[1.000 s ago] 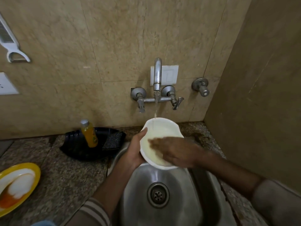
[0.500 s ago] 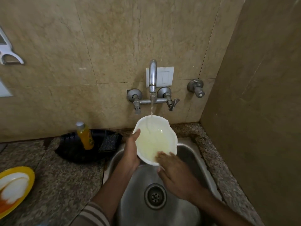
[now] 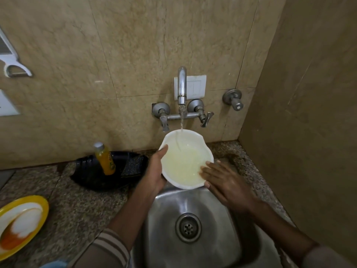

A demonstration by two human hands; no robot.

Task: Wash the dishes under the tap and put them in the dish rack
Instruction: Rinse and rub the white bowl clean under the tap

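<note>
A white bowl [image 3: 183, 151] is held over the steel sink [image 3: 212, 238], tilted toward me, with yellowish water pooled inside. The tap [image 3: 181, 88] runs, and its stream falls into the bowl's far side. My left hand [image 3: 154, 171] grips the bowl's left rim, thumb on top. My right hand [image 3: 224, 182] lies flat with fingers spread against the bowl's lower right rim, fingertips reaching inside. No dish rack is in view.
A black tray [image 3: 92, 176] left of the sink holds an orange soap bottle [image 3: 105, 158] and a dark scrub pad [image 3: 133, 165]. A yellow plate with a dirty white dish [image 3: 21, 223] sits on the granite counter at the far left. A wall stands close on the right.
My right hand slid from across the bowl's inside down to its lower edge, then over to the lower right rim. More water has pooled in the bowl.
</note>
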